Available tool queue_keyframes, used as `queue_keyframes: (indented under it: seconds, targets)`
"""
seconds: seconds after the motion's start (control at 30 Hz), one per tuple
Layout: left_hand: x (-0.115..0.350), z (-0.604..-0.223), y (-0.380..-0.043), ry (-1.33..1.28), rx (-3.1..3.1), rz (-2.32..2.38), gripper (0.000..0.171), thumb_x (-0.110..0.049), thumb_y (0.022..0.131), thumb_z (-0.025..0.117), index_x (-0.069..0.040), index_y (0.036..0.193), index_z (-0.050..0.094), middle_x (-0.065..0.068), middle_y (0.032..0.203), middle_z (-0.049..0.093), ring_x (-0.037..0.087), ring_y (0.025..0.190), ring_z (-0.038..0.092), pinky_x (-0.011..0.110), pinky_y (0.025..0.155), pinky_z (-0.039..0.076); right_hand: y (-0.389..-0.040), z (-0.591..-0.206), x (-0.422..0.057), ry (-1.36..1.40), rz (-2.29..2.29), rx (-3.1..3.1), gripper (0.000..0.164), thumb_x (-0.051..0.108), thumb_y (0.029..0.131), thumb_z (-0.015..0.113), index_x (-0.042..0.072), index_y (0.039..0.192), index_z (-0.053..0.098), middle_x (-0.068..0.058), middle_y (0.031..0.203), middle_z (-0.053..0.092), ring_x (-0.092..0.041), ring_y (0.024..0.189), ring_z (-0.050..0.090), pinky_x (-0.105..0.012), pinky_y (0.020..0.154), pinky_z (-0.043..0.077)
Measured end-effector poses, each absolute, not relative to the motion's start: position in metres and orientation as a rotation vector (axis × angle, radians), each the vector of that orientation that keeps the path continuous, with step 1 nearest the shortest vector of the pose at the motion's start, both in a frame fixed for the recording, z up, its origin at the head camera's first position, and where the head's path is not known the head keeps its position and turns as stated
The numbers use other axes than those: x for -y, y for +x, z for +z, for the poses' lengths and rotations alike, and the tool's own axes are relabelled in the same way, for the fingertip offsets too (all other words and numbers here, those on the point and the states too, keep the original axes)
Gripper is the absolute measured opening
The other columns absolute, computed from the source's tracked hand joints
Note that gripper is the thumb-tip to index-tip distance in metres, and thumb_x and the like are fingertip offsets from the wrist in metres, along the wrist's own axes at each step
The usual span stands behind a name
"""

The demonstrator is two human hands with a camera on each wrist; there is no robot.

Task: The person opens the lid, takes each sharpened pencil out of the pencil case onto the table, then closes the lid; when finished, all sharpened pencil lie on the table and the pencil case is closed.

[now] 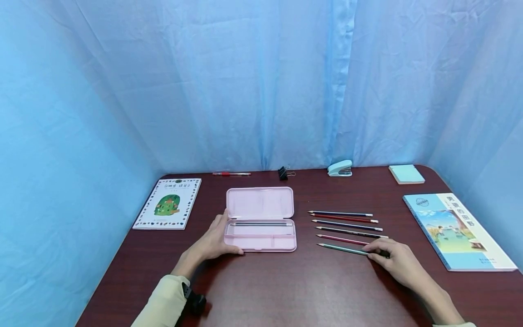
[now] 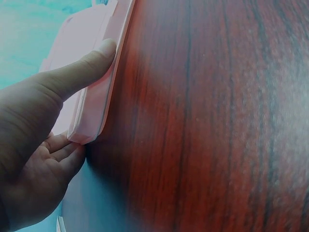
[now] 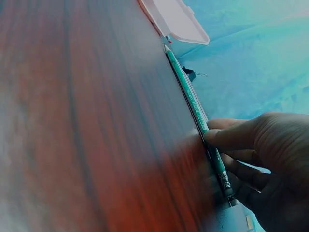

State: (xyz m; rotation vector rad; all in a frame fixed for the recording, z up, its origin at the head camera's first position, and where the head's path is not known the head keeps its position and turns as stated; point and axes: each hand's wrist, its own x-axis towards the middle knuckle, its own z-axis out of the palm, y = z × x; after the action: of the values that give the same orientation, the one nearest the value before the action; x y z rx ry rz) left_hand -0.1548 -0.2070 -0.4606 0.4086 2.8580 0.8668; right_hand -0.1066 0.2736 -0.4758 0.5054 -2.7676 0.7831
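A pink pencil case (image 1: 260,203) lies open in the head view, its lid folded back. At least one pencil (image 1: 261,224) lies in its long back compartment. My left hand (image 1: 212,243) holds the case by its left end, the thumb along the front wall and the fingers at the left side. To the right, my right hand (image 1: 394,261) pinches a green pencil (image 1: 342,248) near its dark rear end, thumb and fingers on opposite sides. The green pencil is the nearest of a row; behind it lie a red pencil (image 1: 341,239) and several other pencils (image 1: 347,224), tips pointing left.
A white book (image 1: 168,204) lies at the left, a larger blue-and-white book (image 1: 459,231) at the right. Along the back edge are a red pen (image 1: 231,174), a black binder clip (image 1: 283,173), a pale green stapler (image 1: 340,168) and a notepad (image 1: 406,174). Blue curtains surround the table.
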Motion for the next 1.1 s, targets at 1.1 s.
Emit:
queue_keyframes:
  seconds: [1.1]
  targets:
    - [0.206,-0.459,-0.155,0.402,-2.861,0.867,0.130,-0.053,0.056,0.082,-0.006,0.148,0.004,0.014,0.140,0.029,0.024,0.126,0.032,0.040,0.103,0.030,-0.168,-0.457,-0.073,1.104,0.794,2.801,0.022,0.022,0.089,0.061,0.011,0.107,0.064,-0.005,0.114,0.058,-0.019,0.109,0.053,-0.038,0.093,0.041]
